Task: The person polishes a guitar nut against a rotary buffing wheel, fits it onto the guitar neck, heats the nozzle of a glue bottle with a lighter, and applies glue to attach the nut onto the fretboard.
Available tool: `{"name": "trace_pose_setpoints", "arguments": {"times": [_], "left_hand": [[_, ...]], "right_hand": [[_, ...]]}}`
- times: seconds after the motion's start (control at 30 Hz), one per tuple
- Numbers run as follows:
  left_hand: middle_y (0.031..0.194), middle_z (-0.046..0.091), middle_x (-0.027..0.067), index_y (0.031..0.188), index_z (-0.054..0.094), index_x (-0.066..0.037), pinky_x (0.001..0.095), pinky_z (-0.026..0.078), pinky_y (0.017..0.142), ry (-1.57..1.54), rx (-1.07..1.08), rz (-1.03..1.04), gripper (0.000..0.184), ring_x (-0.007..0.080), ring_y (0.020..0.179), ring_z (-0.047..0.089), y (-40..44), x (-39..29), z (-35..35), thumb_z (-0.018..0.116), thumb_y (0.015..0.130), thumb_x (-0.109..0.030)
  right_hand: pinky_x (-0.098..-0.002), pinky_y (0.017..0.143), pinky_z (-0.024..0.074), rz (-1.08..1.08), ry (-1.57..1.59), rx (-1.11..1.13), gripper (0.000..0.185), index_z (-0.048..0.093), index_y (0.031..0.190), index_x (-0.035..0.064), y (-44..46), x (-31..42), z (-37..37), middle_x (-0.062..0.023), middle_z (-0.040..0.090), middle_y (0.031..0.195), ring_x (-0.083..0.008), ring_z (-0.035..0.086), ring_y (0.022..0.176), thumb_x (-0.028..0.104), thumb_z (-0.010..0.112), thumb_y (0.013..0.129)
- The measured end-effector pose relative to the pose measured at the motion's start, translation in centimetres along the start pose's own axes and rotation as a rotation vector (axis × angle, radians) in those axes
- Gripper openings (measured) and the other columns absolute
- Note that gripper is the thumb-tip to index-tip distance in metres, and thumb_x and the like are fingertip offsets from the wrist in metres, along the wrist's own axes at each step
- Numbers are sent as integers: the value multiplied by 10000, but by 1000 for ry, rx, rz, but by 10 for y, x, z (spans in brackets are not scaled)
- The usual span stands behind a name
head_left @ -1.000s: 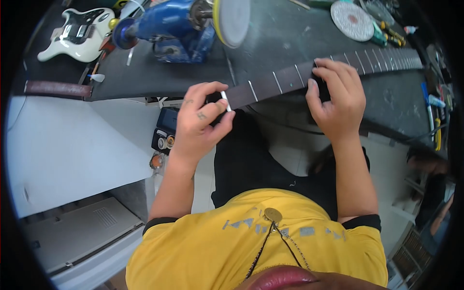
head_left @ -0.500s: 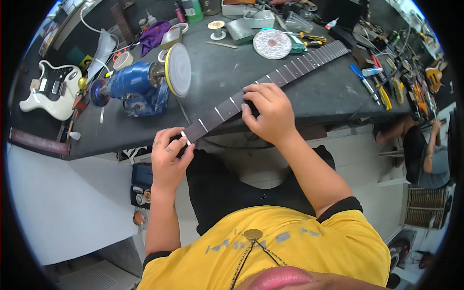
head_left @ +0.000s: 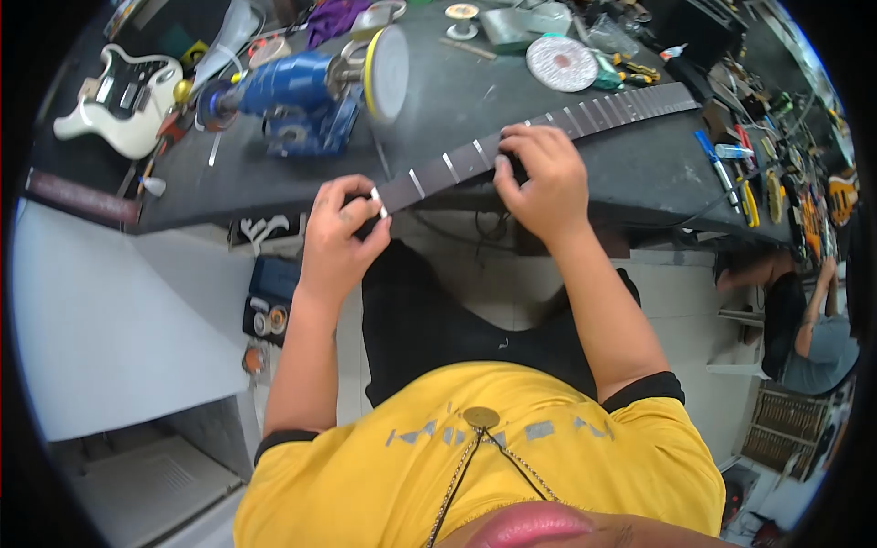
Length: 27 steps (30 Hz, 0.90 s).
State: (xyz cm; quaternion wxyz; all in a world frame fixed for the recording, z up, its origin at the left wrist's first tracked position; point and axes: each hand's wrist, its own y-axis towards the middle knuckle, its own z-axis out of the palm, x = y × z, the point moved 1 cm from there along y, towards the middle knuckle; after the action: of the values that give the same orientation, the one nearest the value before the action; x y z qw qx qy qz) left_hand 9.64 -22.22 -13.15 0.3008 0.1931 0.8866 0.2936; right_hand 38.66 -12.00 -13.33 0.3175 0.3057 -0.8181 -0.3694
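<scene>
A long dark guitar fretboard (head_left: 432, 179) with pale frets slants across the workbench's front edge, its far end up to the right. At its near left end is a small white strip (head_left: 379, 203), apparently the nut. My left hand (head_left: 340, 236) is closed on that end, fingertips at the white strip and thumb below it. My right hand (head_left: 550, 187) grips the fretboard further along, fingers over the top and thumb on the near edge. The underside of the fretboard is hidden.
A blue bench grinder (head_left: 297, 87) with a pale disc (head_left: 389, 75) stands behind my left hand. A white guitar body (head_left: 123, 102) lies at left. Pliers (head_left: 751, 203), pens and other tools crowd the right. Another person (head_left: 813, 352) sits far right.
My view has shifted, so the bench sits higher in the picture. The fretboard lies at a flatter angle, its left end raised relative to its right. Both hands stay on it.
</scene>
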Motion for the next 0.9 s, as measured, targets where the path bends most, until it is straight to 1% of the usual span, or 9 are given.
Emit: {"name": "trace_pose_setpoints", "arguments": {"times": [0.03,0.17,0.23,0.33,0.43,0.63,0.73,0.9], "left_hand": [[1151,723,158,1004,699,3,409,568,870,-2,0,-12,297,343,1045,694,-1,1,0,855,753,34],[1150,729,145,990,720,-5,417,569,879,-22,-21,-30,279,339,1039,694,-1,-3,1,859,749,19],[1142,738,139,984,727,-5,418,572,877,-17,-26,-27,274,339,1030,700,-2,0,3,862,745,11],[1149,755,151,961,707,5,399,574,878,-6,-26,-21,262,323,1045,711,-3,1,4,857,750,43],[1116,755,132,959,728,-5,421,577,860,5,-41,-22,266,334,1005,708,-1,-1,6,869,735,16],[1110,759,130,945,722,-5,401,579,835,10,-42,-25,263,321,986,711,-1,0,7,868,729,30],[1152,775,156,980,719,20,387,587,864,4,-33,-19,275,302,1011,718,-2,0,8,853,743,64],[1155,774,161,974,723,23,382,592,866,8,-23,-22,279,305,1015,723,-3,2,8,857,735,75]], "right_hand": [[-439,903,593,-15,-4,-9,149,741,935,45,0,-1,1,-87,785,1077,-325,724,1001,95,796,806],[-427,866,600,-32,-10,-26,156,745,940,40,-2,-3,4,-78,792,1083,-310,727,1002,96,803,807],[-426,870,599,-30,-6,-24,156,748,942,41,-3,-3,5,-77,792,1081,-308,728,1003,100,801,808],[-421,873,597,-40,-6,-34,156,750,943,42,-3,-5,4,-75,791,1075,-306,726,998,106,796,808],[-416,874,594,-45,-11,-34,155,750,940,43,-4,-6,4,-72,789,1067,-304,722,991,109,791,807],[-411,868,592,-50,-12,-40,155,746,934,43,-4,-7,7,-67,785,1057,-298,717,985,108,793,802],[-409,866,593,-50,-11,-39,156,745,933,43,-5,-8,8,-66,784,1057,-295,716,983,110,795,802],[-415,878,595,-41,-35,-28,156,746,937,48,-4,-9,8,-66,784,1063,-303,719,997,111,796,804]]}}
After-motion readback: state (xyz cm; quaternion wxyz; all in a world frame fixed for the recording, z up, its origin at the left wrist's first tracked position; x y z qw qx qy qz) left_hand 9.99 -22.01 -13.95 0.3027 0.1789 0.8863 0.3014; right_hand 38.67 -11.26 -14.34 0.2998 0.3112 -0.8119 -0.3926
